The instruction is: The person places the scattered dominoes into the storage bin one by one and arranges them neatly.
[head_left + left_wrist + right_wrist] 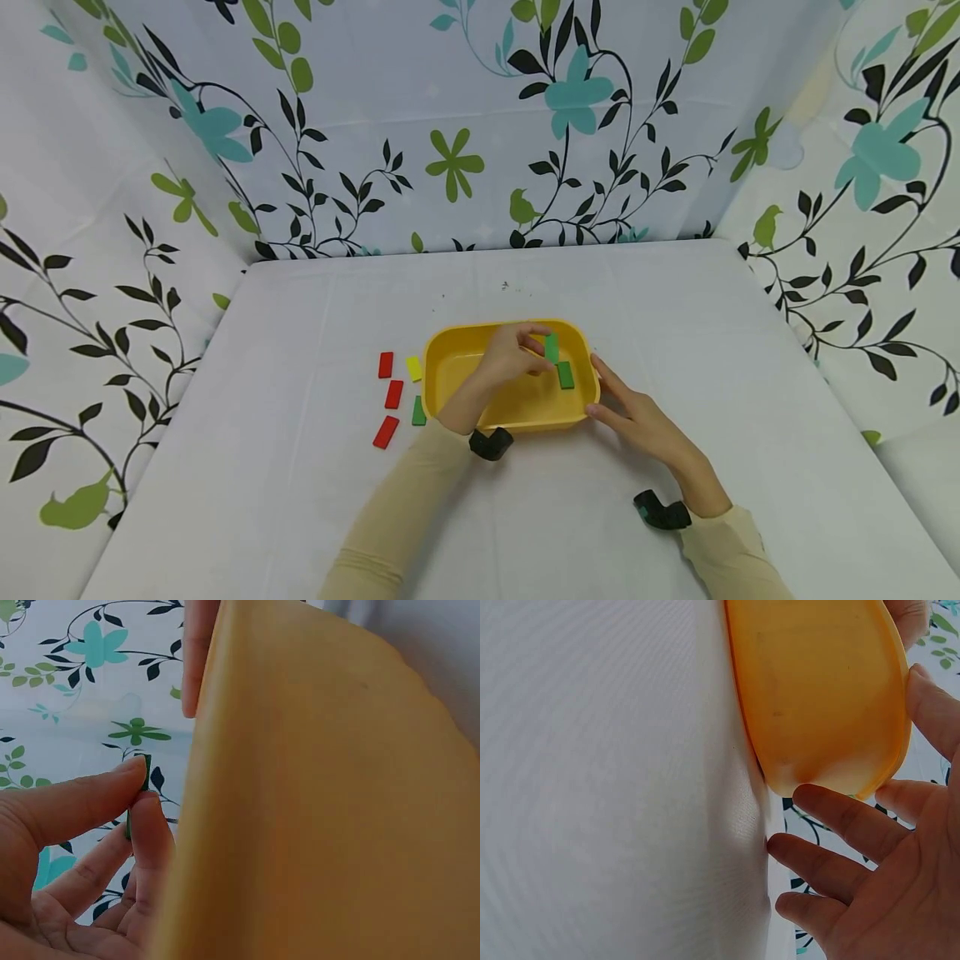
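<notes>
A yellow plastic tray [465, 408] rests on the white-covered table. My left hand [510, 352] reaches over it and pinches a green rectangular tile [552, 347] between thumb and fingertips; the left wrist view shows this tile [146, 774] nearly edge-on. Another green tile [566, 375] lies inside the tray at the right. At the tray's right end, my right hand [637, 421] touches the outside with outstretched fingers. In the right wrist view its thumb [932, 705] is at the rim and its fingertips lie along the end wall.
Left of the tray lie three red tiles [393, 394], a yellow tile [414, 368] and a green tile [418, 411] close to the tray's wall. Leaf-patterned cloth [480, 125] hangs behind and at both sides of the table.
</notes>
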`<move>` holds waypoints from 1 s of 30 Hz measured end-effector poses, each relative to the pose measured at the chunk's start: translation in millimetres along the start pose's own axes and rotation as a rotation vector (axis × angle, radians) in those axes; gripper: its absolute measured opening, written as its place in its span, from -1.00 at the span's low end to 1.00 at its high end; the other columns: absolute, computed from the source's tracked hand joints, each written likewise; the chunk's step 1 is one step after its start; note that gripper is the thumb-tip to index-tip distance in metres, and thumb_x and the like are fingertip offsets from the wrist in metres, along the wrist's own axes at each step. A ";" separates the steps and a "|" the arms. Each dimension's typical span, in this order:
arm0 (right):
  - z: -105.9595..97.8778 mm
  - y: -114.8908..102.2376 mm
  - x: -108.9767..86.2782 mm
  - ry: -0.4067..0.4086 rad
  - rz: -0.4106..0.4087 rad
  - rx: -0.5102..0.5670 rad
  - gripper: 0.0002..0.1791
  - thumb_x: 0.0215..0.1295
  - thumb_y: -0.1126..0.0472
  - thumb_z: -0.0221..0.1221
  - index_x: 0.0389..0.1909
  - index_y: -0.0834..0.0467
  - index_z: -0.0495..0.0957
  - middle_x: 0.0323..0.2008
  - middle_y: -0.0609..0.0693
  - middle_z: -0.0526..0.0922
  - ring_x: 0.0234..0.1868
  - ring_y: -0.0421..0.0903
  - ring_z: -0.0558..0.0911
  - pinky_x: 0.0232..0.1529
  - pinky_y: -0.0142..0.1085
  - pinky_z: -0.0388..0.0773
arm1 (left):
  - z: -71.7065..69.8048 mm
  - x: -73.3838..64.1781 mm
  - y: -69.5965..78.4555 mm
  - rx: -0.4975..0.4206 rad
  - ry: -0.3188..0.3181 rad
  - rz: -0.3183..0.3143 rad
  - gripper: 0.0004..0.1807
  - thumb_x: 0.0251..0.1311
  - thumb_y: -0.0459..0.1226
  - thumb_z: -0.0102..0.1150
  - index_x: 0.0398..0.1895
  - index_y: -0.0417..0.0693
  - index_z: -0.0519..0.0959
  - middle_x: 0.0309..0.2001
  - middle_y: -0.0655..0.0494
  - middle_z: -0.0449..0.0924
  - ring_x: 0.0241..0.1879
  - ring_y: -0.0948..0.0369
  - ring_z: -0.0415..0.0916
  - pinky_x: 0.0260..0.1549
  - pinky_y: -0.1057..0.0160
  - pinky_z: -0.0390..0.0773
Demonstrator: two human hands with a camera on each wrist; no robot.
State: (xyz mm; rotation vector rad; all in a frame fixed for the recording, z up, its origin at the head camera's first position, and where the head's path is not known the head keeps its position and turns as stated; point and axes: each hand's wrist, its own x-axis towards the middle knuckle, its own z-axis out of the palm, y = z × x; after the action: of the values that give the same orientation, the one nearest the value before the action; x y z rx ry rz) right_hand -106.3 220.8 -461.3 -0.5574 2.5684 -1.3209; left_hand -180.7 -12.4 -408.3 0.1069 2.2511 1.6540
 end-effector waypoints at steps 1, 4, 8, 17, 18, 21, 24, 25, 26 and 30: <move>0.2 -0.3 0.1 0.000 0.003 0.000 -0.17 0.44 0.05 0.09 0.57 -0.13 -0.16 0.28 0.27 0.46 0.37 0.29 0.34 0.27 0.33 0.19 | 2.1 1.2 -2.4 0.001 0.002 -0.004 -0.44 -0.08 -0.51 0.44 0.09 -0.11 0.61 -0.36 -0.02 0.53 -0.55 0.20 0.54 -0.32 0.13 0.69; 0.6 -1.1 0.4 -0.001 0.012 -0.002 -0.17 0.44 0.03 0.09 0.57 -0.14 -0.17 0.29 0.29 0.44 0.37 0.30 0.32 0.28 0.33 0.18 | 7.4 3.3 -7.9 0.005 0.021 -0.024 -0.45 -0.07 -0.53 0.42 0.08 -0.12 0.62 -0.41 0.02 0.50 -0.58 0.20 0.50 -0.33 0.12 0.68; 0.6 -2.0 1.0 0.000 0.011 -0.001 -0.16 0.43 0.04 0.10 0.57 -0.12 -0.16 0.28 0.29 0.45 0.36 0.30 0.35 0.27 0.33 0.20 | 11.9 5.8 -11.4 -0.002 0.058 -0.059 -0.47 -0.07 -0.55 0.41 0.07 -0.13 0.62 -0.44 0.02 0.49 -0.59 0.19 0.47 -0.34 0.12 0.68; 0.3 -3.4 1.1 0.004 0.016 -0.004 -0.16 0.43 0.03 0.10 0.57 -0.11 -0.16 0.26 0.29 0.47 0.35 0.30 0.36 0.26 0.33 0.22 | 21.6 11.5 -21.0 0.023 0.119 -0.123 -0.47 -0.14 -0.56 0.44 0.01 -0.17 0.64 -0.40 -0.01 0.56 -0.62 0.22 0.46 -0.45 0.23 0.65; 0.3 -3.2 1.1 0.004 0.017 -0.006 -0.16 0.43 0.03 0.10 0.57 -0.11 -0.16 0.26 0.29 0.47 0.35 0.30 0.36 0.26 0.33 0.22 | 22.5 11.8 -21.9 0.031 0.123 -0.128 -0.47 -0.14 -0.56 0.44 0.01 -0.17 0.64 -0.40 -0.02 0.58 -0.62 0.22 0.47 -0.47 0.26 0.64; 0.2 -3.1 1.0 0.004 0.020 -0.009 -0.16 0.43 0.03 0.10 0.57 -0.11 -0.15 0.27 0.30 0.46 0.36 0.31 0.35 0.26 0.33 0.21 | 23.8 12.3 -23.4 0.066 0.129 -0.130 -0.47 -0.14 -0.55 0.44 0.01 -0.15 0.64 -0.37 -0.04 0.62 -0.58 0.22 0.50 -0.51 0.32 0.60; 0.2 -2.7 1.0 0.006 0.025 -0.014 -0.16 0.43 0.02 0.10 0.57 -0.11 -0.15 0.28 0.30 0.45 0.37 0.31 0.33 0.27 0.33 0.19 | 24.5 12.8 -23.8 0.104 0.130 -0.126 -0.46 -0.16 -0.54 0.46 0.01 -0.14 0.65 -0.33 -0.05 0.64 -0.53 0.22 0.51 -0.52 0.36 0.56; 0.1 -2.7 0.9 0.006 0.025 -0.014 -0.16 0.43 0.03 0.10 0.57 -0.11 -0.15 0.28 0.30 0.44 0.37 0.31 0.32 0.28 0.33 0.18 | 24.7 12.9 -24.0 0.126 0.131 -0.123 -0.46 -0.16 -0.53 0.47 0.00 -0.13 0.65 -0.32 -0.05 0.65 -0.52 0.22 0.51 -0.52 0.37 0.55; 0.1 -2.7 0.8 0.005 0.026 -0.016 -0.16 0.43 0.02 0.10 0.57 -0.11 -0.16 0.29 0.29 0.44 0.38 0.31 0.31 0.28 0.33 0.18 | 25.1 13.1 -24.3 0.141 0.131 -0.124 -0.47 -0.17 -0.53 0.47 0.00 -0.12 0.66 -0.30 -0.06 0.66 -0.51 0.21 0.51 -0.51 0.37 0.55; 0.1 -3.7 0.4 0.003 0.026 -0.014 -0.16 0.43 0.02 0.10 0.57 -0.12 -0.16 0.29 0.29 0.43 0.38 0.30 0.30 0.29 0.33 0.17 | 26.2 14.4 -26.1 0.218 0.134 -0.121 -0.47 -0.19 -0.51 0.49 -0.03 -0.08 0.67 -0.21 -0.06 0.66 -0.44 0.19 0.48 -0.49 0.38 0.52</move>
State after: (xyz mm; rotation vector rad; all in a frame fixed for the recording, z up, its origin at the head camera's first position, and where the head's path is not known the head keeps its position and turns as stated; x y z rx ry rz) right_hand -105.7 218.6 -458.4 -0.5227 2.5798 -1.2972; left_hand -182.2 6.9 -442.9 -0.0883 2.4791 1.3885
